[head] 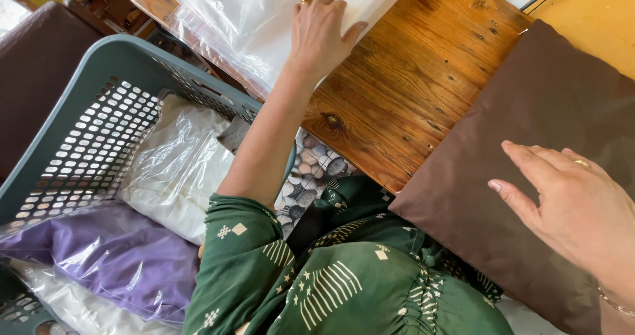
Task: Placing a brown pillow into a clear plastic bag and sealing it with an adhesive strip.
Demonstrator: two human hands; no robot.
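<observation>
My left hand [321, 34] reaches forward and lies flat on a stack of clear plastic bags holding white fabric [264, 17] at the far edge of the wooden table [403, 90]. My right hand [575, 206] rests with fingers spread on a brown cushion cover [529, 130] that lies flat at the table's near right corner. Neither hand grips anything that I can see. A ring shows on each hand.
A grey perforated laundry basket [99, 117] stands to the left, holding bagged white fabric [178, 169] and bagged purple fabric [119, 255]. My green patterned clothing [344, 282] fills the lower middle. A pebble-patterned floor [311, 169] shows between basket and table.
</observation>
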